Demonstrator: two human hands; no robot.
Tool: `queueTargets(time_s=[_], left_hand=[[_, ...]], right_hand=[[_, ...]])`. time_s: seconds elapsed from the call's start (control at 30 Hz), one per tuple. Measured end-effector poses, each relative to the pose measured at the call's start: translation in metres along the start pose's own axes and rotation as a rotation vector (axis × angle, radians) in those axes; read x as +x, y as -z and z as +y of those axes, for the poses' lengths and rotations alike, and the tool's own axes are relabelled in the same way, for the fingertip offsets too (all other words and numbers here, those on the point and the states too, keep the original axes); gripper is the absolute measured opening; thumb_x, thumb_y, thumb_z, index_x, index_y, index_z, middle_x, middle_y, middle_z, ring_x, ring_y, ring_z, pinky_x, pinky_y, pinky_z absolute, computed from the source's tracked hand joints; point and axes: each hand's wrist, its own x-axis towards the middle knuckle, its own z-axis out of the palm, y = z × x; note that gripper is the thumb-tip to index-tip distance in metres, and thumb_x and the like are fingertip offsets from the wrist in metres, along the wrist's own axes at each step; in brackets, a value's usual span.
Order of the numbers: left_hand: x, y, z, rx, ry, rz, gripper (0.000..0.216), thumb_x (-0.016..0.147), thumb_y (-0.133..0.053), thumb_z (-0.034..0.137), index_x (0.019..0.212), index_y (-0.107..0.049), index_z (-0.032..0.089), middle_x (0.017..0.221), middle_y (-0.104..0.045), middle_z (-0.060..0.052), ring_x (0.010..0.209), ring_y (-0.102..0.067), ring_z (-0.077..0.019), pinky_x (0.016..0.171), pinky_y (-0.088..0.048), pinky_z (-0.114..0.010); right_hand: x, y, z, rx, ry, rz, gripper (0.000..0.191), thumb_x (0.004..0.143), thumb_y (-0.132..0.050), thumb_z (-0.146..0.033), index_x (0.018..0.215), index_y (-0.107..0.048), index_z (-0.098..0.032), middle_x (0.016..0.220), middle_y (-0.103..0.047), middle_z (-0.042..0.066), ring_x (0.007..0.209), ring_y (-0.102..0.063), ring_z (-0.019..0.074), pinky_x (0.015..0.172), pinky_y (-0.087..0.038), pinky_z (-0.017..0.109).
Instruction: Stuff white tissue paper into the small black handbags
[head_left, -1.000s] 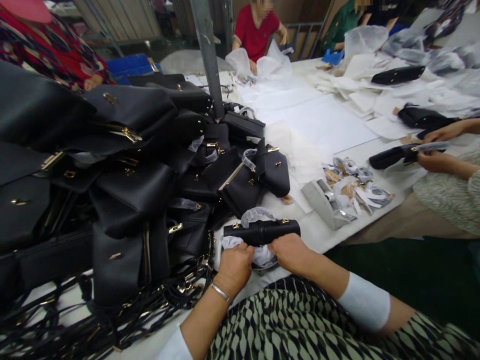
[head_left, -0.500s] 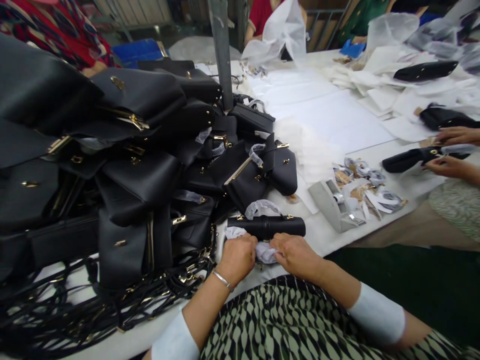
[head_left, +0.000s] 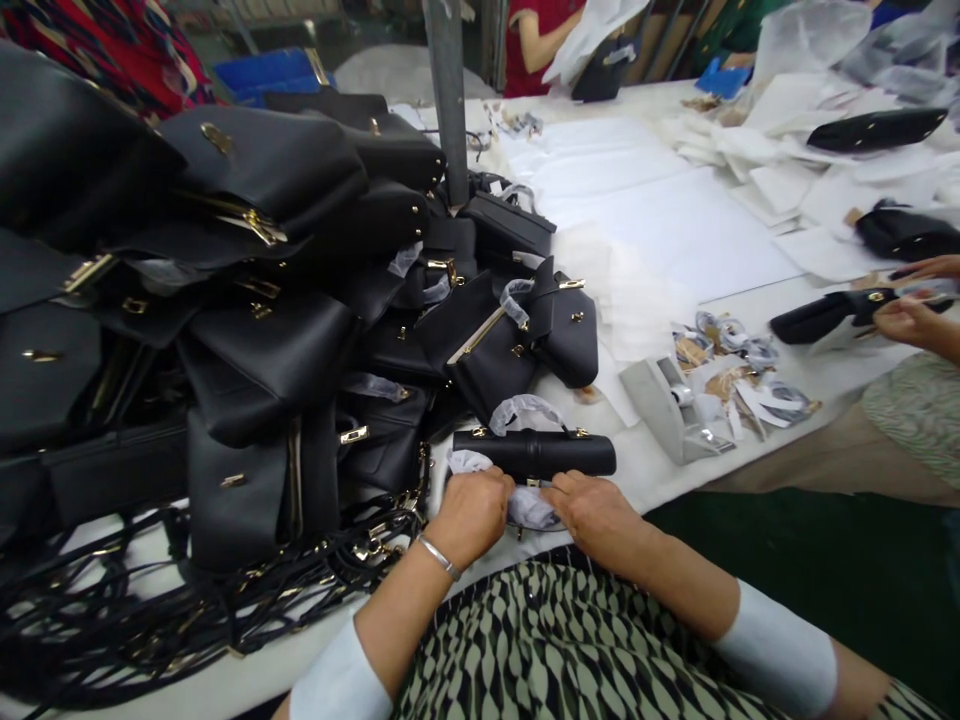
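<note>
Up close, two hands work at a small black handbag.
Heaped black handbags [head_left: 247, 300] fill nine o'clock; at six o'clock the left hand [head_left: 472, 515] and right hand [head_left: 592, 512], fingers curled, pinch white tissue paper [head_left: 529, 505] under the small black handbag [head_left: 536, 455]; a tape dispenser [head_left: 664, 405] sits at three o'clock.

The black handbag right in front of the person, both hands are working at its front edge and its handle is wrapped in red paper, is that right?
Not quite: the head view shows the handle wrapping is white, not red. The rest holds: the left hand and right hand are both at the near edge of the black handbag, with crumpled white tissue between them.
</note>
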Motion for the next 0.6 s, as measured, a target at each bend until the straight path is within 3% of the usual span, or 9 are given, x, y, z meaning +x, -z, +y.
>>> queueTargets(time_s=[0.07, 0.2, 0.3, 0.37, 0.43, 0.5, 0.6], left_hand=[[0.001, -0.006, 0.001, 0.038, 0.010, 0.022, 0.021, 0.082, -0.041, 0.010, 0.084, -0.062, 0.016, 0.082, -0.065, -0.008, 0.073, -0.064, -0.0245, 0.060, -0.049, -0.034], [-0.001, -0.016, 0.004, 0.054, -0.012, 0.034, 0.022, 0.082, -0.041, 0.008, 0.081, -0.061, 0.015, 0.081, -0.064, -0.008, 0.069, -0.063, -0.0240, 0.058, -0.048, -0.034], [-0.009, -0.014, 0.008, 0.049, -0.017, 0.091, 0.021, 0.083, -0.043, 0.008, 0.078, -0.062, 0.016, 0.078, -0.063, -0.007, 0.068, -0.061, -0.0227, 0.058, -0.048, -0.034], [-0.017, -0.007, 0.009, 0.036, -0.067, 0.266, 0.021, 0.086, -0.044, 0.010, 0.085, -0.063, 0.017, 0.079, -0.063, -0.007, 0.073, -0.061, -0.0219, 0.064, -0.048, -0.034], [-0.025, 0.001, 0.007, 0.025, -0.106, 0.536, 0.021, 0.088, -0.046, 0.013, 0.101, -0.062, 0.017, 0.094, -0.065, -0.008, 0.092, -0.060, -0.0238, 0.079, -0.048, -0.037], [-0.031, 0.006, 0.000, 0.008, -0.013, 0.747, 0.028, 0.088, -0.051, 0.016, 0.115, -0.057, 0.018, 0.113, -0.061, -0.011, 0.112, -0.052, -0.0281, 0.093, -0.044, -0.044], [-0.040, 0.001, -0.012, -0.123, 0.233, 0.794, 0.027, 0.089, -0.053, 0.021, 0.115, -0.054, 0.017, 0.113, -0.058, -0.012, 0.110, -0.051, -0.0281, 0.094, -0.044, -0.046]], right_hand=[[0.000, 0.003, 0.003, 0.031, 0.052, -0.059, 0.026, 0.084, -0.047, -0.008, 0.103, -0.062, -0.018, 0.090, -0.064, 0.005, 0.080, -0.056, 0.0202, 0.066, -0.039, 0.031], [0.006, 0.000, 0.005, -0.012, 0.087, -0.185, 0.020, 0.075, -0.053, -0.005, 0.087, -0.064, -0.017, 0.083, -0.067, 0.005, 0.074, -0.060, 0.0217, 0.059, -0.039, 0.030], [0.015, -0.004, 0.000, -0.082, 0.056, -0.203, 0.020, 0.072, -0.052, -0.001, 0.079, -0.066, -0.014, 0.079, -0.068, 0.009, 0.072, -0.062, 0.0239, 0.055, -0.040, 0.030], [0.020, -0.007, -0.005, -0.115, 0.010, -0.203, 0.022, 0.074, -0.050, 0.000, 0.077, -0.067, -0.012, 0.077, -0.069, 0.011, 0.071, -0.063, 0.0243, 0.053, -0.041, 0.030], [0.024, -0.009, -0.010, -0.136, -0.023, -0.198, 0.023, 0.076, -0.049, 0.000, 0.076, -0.068, -0.012, 0.077, -0.069, 0.012, 0.069, -0.064, 0.0240, 0.053, -0.042, 0.030], [0.025, -0.011, -0.013, -0.143, -0.026, -0.191, 0.022, 0.077, -0.050, -0.001, 0.074, -0.068, -0.013, 0.078, -0.069, 0.012, 0.068, -0.064, 0.0235, 0.053, -0.043, 0.031], [0.022, -0.011, -0.014, -0.149, -0.024, -0.162, 0.019, 0.075, -0.053, -0.001, 0.081, -0.067, -0.012, 0.081, -0.067, 0.012, 0.071, -0.063, 0.0234, 0.058, -0.046, 0.031]])
